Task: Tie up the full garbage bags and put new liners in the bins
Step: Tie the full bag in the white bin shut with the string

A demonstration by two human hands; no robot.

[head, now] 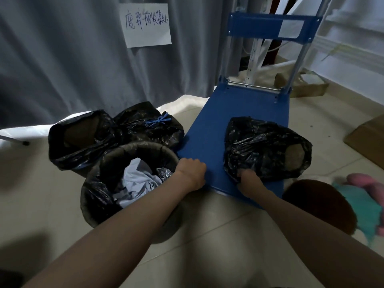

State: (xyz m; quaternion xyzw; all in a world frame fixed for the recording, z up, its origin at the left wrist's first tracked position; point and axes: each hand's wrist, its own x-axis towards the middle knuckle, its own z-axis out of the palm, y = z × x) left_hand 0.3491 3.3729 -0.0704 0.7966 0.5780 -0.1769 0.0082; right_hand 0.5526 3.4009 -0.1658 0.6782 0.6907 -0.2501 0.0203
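Left hand (pixel 192 170) grips the right rim of the near bin (pixel 133 154), fingers curled over its liner. Right hand (pixel 248 179) pinches the near edge of the bag (pixel 266 146) on the cart (pixel 228 113). Risk: thin plastic tears if pulled hard, spilling waste

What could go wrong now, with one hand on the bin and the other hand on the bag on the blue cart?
1. The right hand grips the black bag only by a bit of its thin film, which may tear.
2. The cart may roll if pushed.
3. The left hand is at the rim of the full bin; pulling there might tip it and spill the white waste.
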